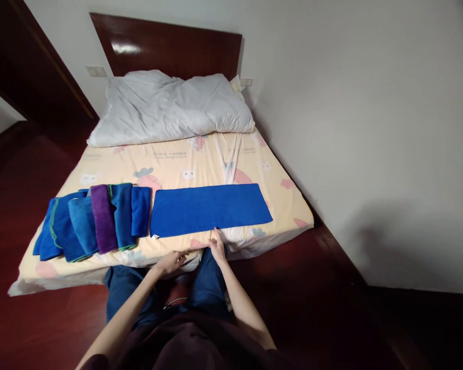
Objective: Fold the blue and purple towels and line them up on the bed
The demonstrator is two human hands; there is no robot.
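A blue towel [210, 208] lies flat as a long rectangle on the bed, with a small white tag at its near left corner. My right hand [217, 247] is at the towel's near edge, its index finger stretched out to or just short of that edge. The fingers are apart and I see nothing held. Lower and to the left, my left hand [173, 261] hovers by the bed's front edge, fingers loosely extended and holding nothing visible. Left of the flat towel lies an overlapping row of folded towels [81, 221] in blues, with one purple towel [102, 218] among them.
The bed [173, 174] has a pale yellow sheet with cartoon prints. A crumpled white quilt [173, 108] lies at the far end, before a dark wooden headboard [170, 46]. A white wall [351, 128] stands on the right. Dark red flooring [46, 324] surrounds the bed's front.
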